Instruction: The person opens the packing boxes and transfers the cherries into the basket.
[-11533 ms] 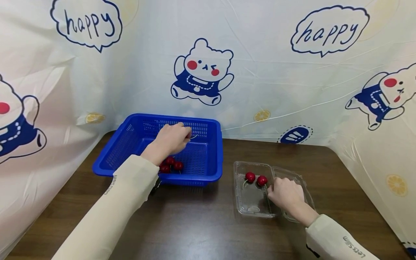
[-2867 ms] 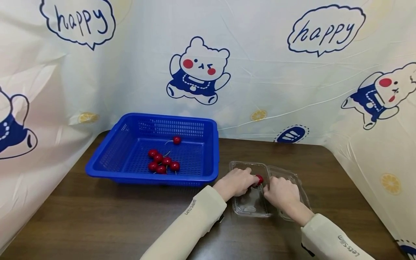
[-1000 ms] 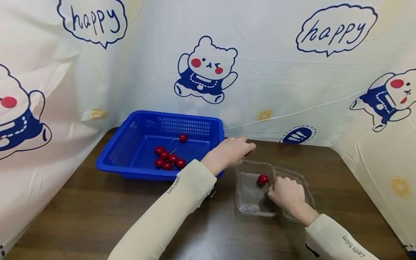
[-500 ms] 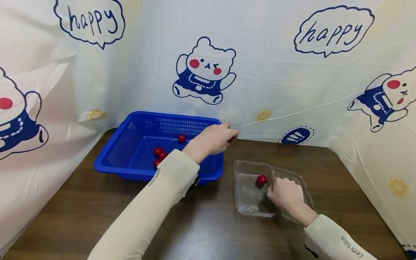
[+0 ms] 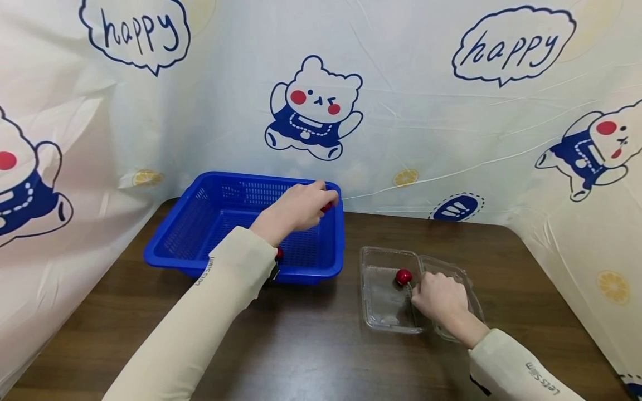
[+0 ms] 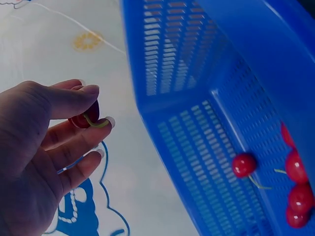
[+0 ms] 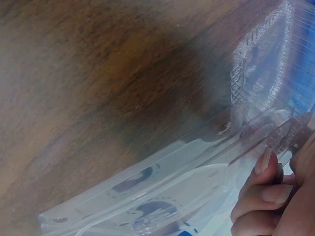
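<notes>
My left hand (image 5: 296, 209) is over the right part of the blue basket (image 5: 311, 273). Its thumb and fingers pinch a red cherry (image 6: 78, 121) with a short green stem. Several more cherries lie on the basket floor, among them one cherry (image 6: 244, 165) apart from a cluster; in the head view my forearm and hand hide most of them. To the right, my right hand (image 5: 443, 301) grips the clear plastic clamshell box (image 5: 368, 301) at the edge between tray and lid. One cherry (image 5: 403, 277) with its stem lies in the tray, close to my right fingers.
The box's clear lid (image 5: 471, 284) lies folded out to the right, partly behind my right hand. Everything stands on a dark brown wooden table (image 5: 321, 345). A pale printed curtain (image 5: 401, 128) closes off the back and both sides.
My left hand has carried a cherry out of the clear box and leftward to over the basket. One cherry is left in the box, where two lay earlier. My right hand has stayed put.
</notes>
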`<state>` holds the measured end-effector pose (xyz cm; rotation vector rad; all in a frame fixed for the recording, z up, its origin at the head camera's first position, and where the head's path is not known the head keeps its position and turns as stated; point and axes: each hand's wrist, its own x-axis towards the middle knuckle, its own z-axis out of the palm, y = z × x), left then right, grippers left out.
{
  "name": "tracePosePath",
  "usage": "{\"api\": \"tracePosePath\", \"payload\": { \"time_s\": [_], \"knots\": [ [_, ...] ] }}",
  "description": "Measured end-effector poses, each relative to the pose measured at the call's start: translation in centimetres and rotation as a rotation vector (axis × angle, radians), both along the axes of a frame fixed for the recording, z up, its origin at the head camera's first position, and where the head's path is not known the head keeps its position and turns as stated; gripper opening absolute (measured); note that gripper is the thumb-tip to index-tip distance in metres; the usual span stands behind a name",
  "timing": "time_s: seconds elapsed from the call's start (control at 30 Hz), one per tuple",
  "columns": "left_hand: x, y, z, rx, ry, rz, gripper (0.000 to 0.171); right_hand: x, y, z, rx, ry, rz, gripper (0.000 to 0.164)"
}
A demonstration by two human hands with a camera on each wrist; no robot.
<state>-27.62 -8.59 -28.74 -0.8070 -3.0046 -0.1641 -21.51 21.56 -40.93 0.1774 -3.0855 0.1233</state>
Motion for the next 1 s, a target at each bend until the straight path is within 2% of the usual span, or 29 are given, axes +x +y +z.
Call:
{"api": "tracePosePath", "payload": {
  "time_s": [0.53,1.0],
  "knots": [
    [-0.8,-5.1,-0.7,-0.024,-0.038,0.126,0.032,0.1,-0.1,0.0,-0.002,-0.011,-0.005,0.024],
    [-0.7,-7.3,-1.1,-0.024,-0.073,0.185,0.034,0.1,-0.1,0.0,0.001,0.003,0.005,0.024]
  ]
}}
